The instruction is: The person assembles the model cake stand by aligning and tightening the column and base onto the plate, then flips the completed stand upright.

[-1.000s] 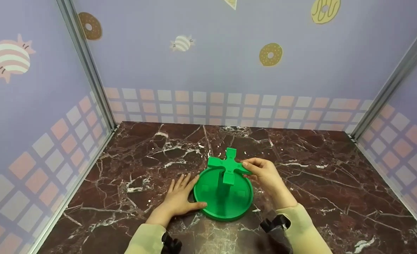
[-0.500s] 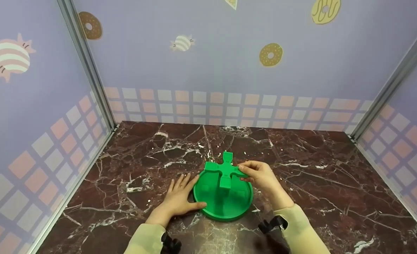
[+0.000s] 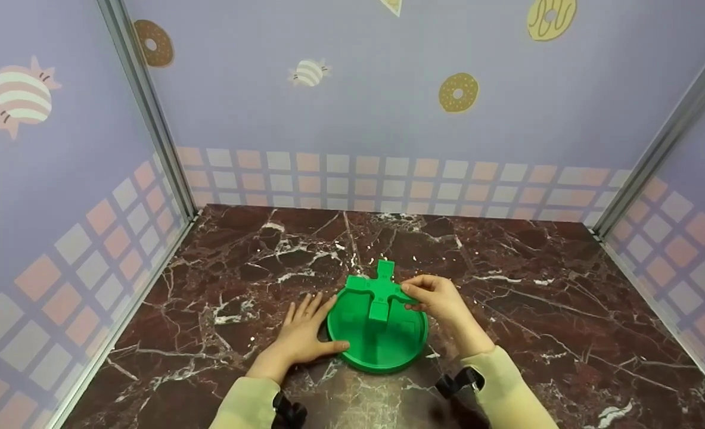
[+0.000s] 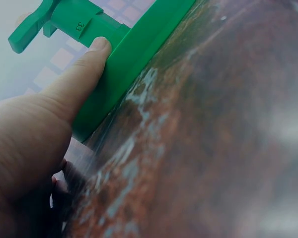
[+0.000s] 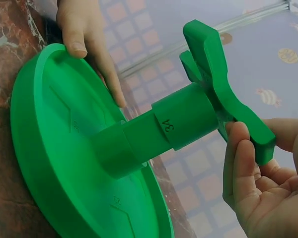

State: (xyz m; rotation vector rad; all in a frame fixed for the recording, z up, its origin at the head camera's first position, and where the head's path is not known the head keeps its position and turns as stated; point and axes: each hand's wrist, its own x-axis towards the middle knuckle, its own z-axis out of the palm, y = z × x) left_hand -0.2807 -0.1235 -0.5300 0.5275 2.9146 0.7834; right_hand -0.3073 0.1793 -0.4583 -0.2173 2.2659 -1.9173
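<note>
A green round plastic base (image 3: pixel 361 351) with a raised rim lies on the marbled table. From its middle rises a thick green post (image 5: pixel 144 139) marked 34, leaning across the right wrist view. At the post's upper end sits a green four-armed cross piece (image 3: pixel 382 289), its sleeve around the post. My right hand (image 3: pixel 438 301) pinches one arm of the cross between thumb and fingers. My left hand (image 3: pixel 304 336) rests beside the base with its fingers spread and straight, and its thumb (image 4: pixel 82 74) lies over the rim.
Patterned panels (image 3: pixel 352 107) enclose the table (image 3: pixel 257 256) at the back and both sides, with metal posts at the corners. Small white specks lie on the table behind the base. Black straps (image 3: pixel 462 381) sit at both wrists.
My right hand has brought the cross piece slightly left and down toward the base, more over its middle. The left hand and the base have stayed put.
</note>
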